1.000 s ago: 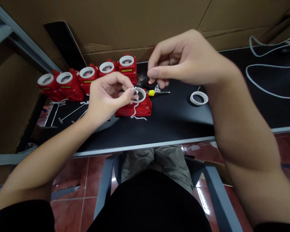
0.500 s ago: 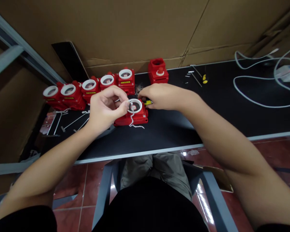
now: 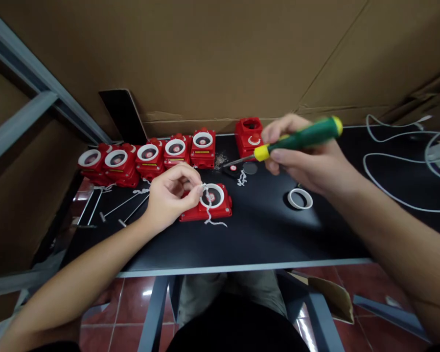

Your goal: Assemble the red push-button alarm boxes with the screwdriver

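My left hand [image 3: 170,193] pinches a thin white string [image 3: 207,208] at the white ring on top of a red box [image 3: 207,205] lying on the black table [image 3: 264,230]. The string hangs over the box's front onto the table. My right hand [image 3: 308,156] is raised above the table and grips a screwdriver with a green and yellow handle [image 3: 296,139]; its metal tip points left and down toward the table. The two hands are apart.
A row of several red boxes [image 3: 148,157] with white rings stands along the back left. Another red box [image 3: 249,134] stands behind. A loose white ring [image 3: 300,198], metal rods [image 3: 113,208] and white cables [image 3: 399,161] lie on the table. Cardboard forms the back wall.
My right hand has picked up the screwdriver from beside the red box and lifted it up and to the right. My left hand has kept its pinch on the string.
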`<state>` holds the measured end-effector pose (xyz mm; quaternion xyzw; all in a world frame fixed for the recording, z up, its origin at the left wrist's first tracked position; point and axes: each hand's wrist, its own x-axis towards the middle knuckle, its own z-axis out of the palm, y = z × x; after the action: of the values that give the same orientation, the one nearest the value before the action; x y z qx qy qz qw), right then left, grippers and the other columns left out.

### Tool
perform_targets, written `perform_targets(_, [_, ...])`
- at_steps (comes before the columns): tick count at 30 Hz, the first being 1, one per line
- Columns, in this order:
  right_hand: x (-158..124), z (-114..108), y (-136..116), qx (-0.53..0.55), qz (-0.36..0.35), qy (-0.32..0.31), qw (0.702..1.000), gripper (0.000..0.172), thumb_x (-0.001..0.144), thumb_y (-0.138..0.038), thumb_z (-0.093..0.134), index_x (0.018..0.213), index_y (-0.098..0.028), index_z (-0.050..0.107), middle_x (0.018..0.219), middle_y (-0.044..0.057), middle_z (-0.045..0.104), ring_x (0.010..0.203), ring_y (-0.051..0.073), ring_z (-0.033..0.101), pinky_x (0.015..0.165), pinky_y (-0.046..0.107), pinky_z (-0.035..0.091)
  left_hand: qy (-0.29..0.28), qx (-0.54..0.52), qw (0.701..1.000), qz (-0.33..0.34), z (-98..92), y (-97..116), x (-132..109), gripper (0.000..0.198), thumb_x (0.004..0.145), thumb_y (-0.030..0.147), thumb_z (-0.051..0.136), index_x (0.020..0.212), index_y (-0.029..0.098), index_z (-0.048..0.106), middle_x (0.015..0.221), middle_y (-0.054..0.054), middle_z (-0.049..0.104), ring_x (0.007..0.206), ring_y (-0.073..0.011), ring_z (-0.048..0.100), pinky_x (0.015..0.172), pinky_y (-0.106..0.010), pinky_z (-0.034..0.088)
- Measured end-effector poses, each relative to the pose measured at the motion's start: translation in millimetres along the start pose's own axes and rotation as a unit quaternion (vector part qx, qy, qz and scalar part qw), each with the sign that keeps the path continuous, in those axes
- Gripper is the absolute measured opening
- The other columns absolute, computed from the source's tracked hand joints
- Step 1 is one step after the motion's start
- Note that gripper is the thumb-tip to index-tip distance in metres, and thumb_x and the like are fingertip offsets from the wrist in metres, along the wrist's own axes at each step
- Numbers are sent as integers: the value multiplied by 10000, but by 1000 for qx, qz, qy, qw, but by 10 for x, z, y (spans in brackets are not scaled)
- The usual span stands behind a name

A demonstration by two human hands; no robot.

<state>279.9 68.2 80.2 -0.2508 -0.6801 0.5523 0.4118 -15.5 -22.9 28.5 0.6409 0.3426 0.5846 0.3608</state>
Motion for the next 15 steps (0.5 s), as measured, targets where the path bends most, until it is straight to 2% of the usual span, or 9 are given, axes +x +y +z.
perform_targets(3, [-207,32,149,127,39,6,991,374,896,-511,982,975,-224,756,967,5,690,609,122,682,551,293,586,-10,16,1000,2,-10,0,-14,271,922,283,1030,860,223,773,829,-14,729,623,-124,658,525,-232,545])
perform_targets(6, [-334,39,289,183,61,31,981,344,885,-513,984,954,-223,810,925,-15,679,552,94,668,520,260,591,-11,46,999,22,-12,-5,-25,245,928,261,1013,880,234,775,821,-23,735,650,-150,668,550,-258,574])
perform_targets(11, [-410,91,366,187,62,39,980,257,879,-451,989,939,-265,822,888,-9,669,490,86,625,443,247,526,-26,69,997,37,18,38,-32,222,926,221,1014,873,236,799,832,-35,761,700,-158,697,601,-273,611])
perform_targets(15, [-475,218,325,172,44,39,983,233,848,-434,992,909,-285,823,850,9,638,434,101,553,354,284,438,-41,81,994,54,25,67,-32,221,924,204,1018,890,246,803,857,-46,776,713,-177,694,571,-313,574])
